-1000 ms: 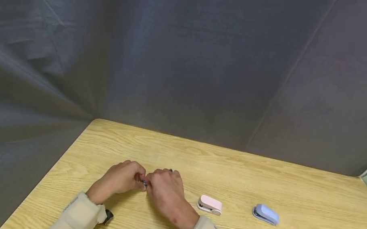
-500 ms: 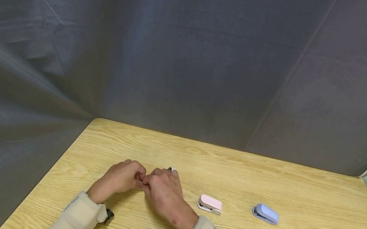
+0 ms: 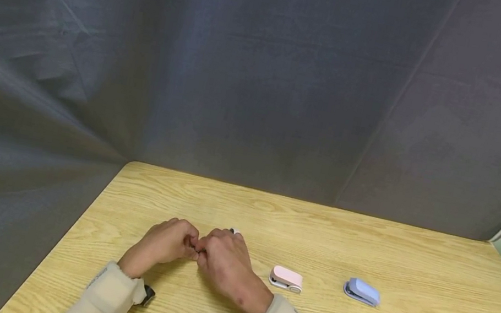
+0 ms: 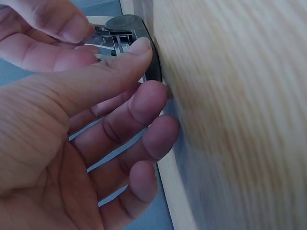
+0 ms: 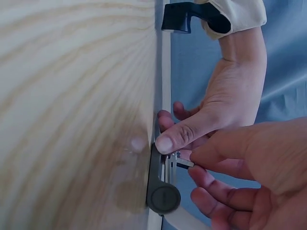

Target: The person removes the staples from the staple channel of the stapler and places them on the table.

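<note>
A dark grey and white stapler stands on its side at the tabletop with its metal channel exposed. My left hand grips it, the thumb on its dark body beside the channel. My right hand pinches a short silver strip of staples between thumb and forefinger, right at the channel. In the head view the two hands' fingertips meet, and my right hand hides most of the stapler, whose white end shows behind the knuckles.
To the right of my hands lies a pink and white stapler on the wooden table. Farther right is a blue stapler. A dark grey curtain hangs along the back and left edges.
My right fingertips have shifted slightly left and closed up against the left ones, covering the small dark bit seen between them earlier. A little more of the stapler's white end shows. Both forearms stay put.
</note>
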Demonstrator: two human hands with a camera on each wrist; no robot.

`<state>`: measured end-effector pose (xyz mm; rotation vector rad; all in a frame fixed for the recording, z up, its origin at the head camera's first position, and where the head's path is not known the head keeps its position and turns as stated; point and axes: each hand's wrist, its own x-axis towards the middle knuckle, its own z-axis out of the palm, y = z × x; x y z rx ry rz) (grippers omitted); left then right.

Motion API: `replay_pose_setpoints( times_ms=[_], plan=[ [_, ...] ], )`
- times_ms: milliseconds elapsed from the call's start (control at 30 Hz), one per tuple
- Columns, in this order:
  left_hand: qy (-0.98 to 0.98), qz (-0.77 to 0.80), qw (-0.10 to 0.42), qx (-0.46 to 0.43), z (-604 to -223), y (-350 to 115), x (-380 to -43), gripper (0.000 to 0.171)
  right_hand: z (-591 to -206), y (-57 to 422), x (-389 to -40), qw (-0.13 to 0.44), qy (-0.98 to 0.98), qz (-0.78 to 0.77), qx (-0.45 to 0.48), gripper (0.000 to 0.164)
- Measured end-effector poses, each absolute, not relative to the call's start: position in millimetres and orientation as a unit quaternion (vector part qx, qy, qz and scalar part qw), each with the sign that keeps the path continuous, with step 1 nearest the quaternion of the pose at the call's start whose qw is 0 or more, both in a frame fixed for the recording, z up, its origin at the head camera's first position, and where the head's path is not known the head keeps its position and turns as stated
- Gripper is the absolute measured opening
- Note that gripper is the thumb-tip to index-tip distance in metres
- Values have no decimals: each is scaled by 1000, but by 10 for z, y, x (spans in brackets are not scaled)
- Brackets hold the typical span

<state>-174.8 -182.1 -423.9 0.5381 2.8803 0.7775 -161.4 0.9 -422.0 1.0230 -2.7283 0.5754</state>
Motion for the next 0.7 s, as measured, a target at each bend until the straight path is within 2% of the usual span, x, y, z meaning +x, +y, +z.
replay_pose_setpoints(
  times_ms=[600, 700],
  plan=[
    [957, 225, 47, 175, -4225, -1809, -1726, 30, -4054, 182, -1495, 41, -904, 227, 359, 24],
    [958, 223, 42, 176, -4227, -1812, -1727, 32, -4061, 216, -1459, 36, -899, 228, 372, 21]
  ],
)
